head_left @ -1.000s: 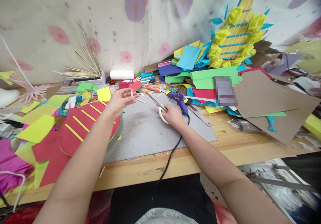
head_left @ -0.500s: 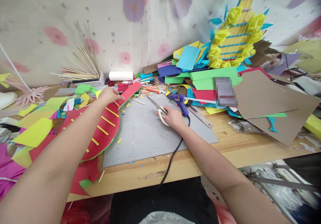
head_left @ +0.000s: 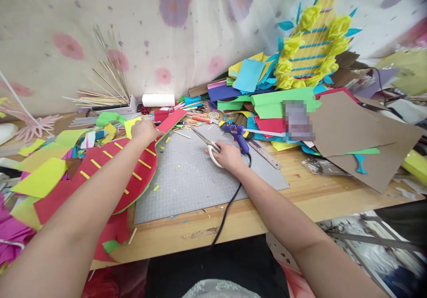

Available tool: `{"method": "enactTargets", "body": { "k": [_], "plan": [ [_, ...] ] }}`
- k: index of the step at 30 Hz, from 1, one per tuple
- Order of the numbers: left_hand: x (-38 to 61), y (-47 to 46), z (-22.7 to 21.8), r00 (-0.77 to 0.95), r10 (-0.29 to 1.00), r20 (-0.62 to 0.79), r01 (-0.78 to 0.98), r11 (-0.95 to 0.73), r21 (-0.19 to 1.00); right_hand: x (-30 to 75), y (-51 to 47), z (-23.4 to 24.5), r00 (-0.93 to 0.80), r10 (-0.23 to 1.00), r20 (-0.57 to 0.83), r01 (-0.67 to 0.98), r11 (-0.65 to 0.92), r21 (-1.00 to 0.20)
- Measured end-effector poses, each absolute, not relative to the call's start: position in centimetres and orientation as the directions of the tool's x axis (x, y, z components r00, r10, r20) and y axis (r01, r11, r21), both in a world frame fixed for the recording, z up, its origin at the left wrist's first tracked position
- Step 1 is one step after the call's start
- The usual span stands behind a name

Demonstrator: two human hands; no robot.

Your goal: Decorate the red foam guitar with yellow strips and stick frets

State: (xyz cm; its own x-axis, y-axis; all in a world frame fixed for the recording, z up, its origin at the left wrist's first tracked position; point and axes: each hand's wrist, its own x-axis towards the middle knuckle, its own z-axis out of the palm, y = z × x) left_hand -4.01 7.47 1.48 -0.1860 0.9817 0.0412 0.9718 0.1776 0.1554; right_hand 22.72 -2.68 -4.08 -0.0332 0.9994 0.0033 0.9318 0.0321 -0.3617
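My left hand [head_left: 146, 131], its fingers curled, grips the base of the neck of a red paper guitar [head_left: 147, 169]. The guitar has a green edge and yellow strips across its body, and my forearm covers part of it. White-handled scissors [head_left: 213, 152] lie under my right hand [head_left: 229, 155], which is closed around their handles. Their blades point away to the upper left, over the grey cutting mat [head_left: 187, 191]. Just beyond my right hand rests a purple glue gun [head_left: 236, 133] with a glue stick in its back.
A metal ruler [head_left: 265, 153] lies along the mat's right side. Coloured sheets [head_left: 43, 175] crowd the left, and brown card [head_left: 360, 142] covers the right. Behind stand a yellow flower-trimmed guitar [head_left: 308, 53] and a box of sticks [head_left: 116, 104]. The black cord [head_left: 227, 218] hangs over the table edge.
My left hand has turned slightly and curled more at the guitar's neck, uncovering more yellow strips on the body. My right hand stays on the scissors. The whole view has shifted a little.
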Motion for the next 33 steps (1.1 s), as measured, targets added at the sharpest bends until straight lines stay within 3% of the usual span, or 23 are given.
{"method": "enactTargets", "body": {
  "k": [7, 13, 29, 33],
  "plan": [
    [-3.5, 6.9, 1.8, -0.199, 0.98, -0.029, 0.98, 0.198, -0.012, 22.7, -2.7, -3.9, -0.024, 1.0, -0.001, 0.933, 0.022, -0.358],
    [-2.9, 6.0, 2.9, -0.201, 0.975, -0.097, 0.979, 0.198, -0.039, 22.7, -2.7, -4.1, -0.015, 1.0, 0.013, 0.935, 0.018, -0.354],
    [-4.8, 7.5, 2.8, -0.219, 0.976, 0.002, 0.964, 0.216, 0.156, 22.6, -2.8, -3.8, -0.002, 1.0, 0.0, 0.941, 0.002, -0.339],
    [-5.1, 7.9, 2.4, -0.031, 0.998, 0.051, 0.975, 0.019, 0.22, 22.7, -2.7, -4.2, -0.002, 1.0, 0.028, 0.943, 0.011, -0.333]
  ]
}}
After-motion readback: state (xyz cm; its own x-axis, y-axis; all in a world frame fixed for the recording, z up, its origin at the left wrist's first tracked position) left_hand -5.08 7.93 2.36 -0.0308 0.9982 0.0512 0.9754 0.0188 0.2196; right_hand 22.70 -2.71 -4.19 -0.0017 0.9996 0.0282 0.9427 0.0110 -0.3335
